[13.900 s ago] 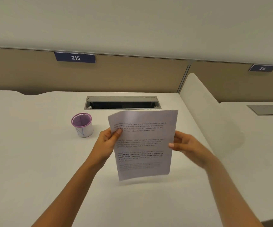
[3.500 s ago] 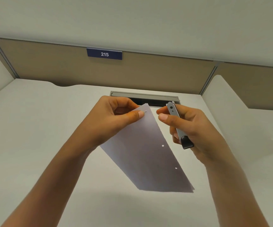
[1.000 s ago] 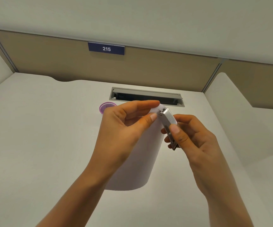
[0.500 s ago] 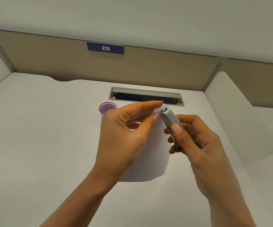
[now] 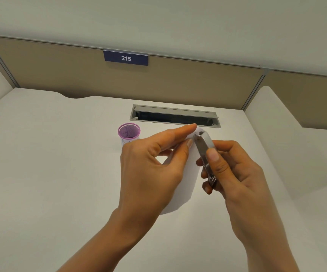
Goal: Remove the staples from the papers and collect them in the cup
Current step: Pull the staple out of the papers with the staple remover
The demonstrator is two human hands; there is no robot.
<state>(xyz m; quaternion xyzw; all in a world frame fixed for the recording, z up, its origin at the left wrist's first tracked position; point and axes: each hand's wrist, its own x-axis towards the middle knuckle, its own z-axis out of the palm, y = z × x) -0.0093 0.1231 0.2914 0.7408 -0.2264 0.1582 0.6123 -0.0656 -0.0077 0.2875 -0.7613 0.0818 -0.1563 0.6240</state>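
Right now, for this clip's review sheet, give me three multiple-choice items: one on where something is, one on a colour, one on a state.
1. Where is the cup relative to the hands?
A. left of them, farther back
B. right of them
C. under the paper

2. What colour is the cup's rim?
A. green
B. purple
C. black

3. What is the right hand doing?
A. resting flat, empty
B. holding a metal tool at the paper's top corner
C. reaching into the cup

Answers: 1 A, it stands beyond the left hand; 2 B, rim is purple; 3 B, tool tip meets the pinched corner.

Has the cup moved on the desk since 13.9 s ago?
No. The cup still stands left of the cable slot; only the camera shifted.
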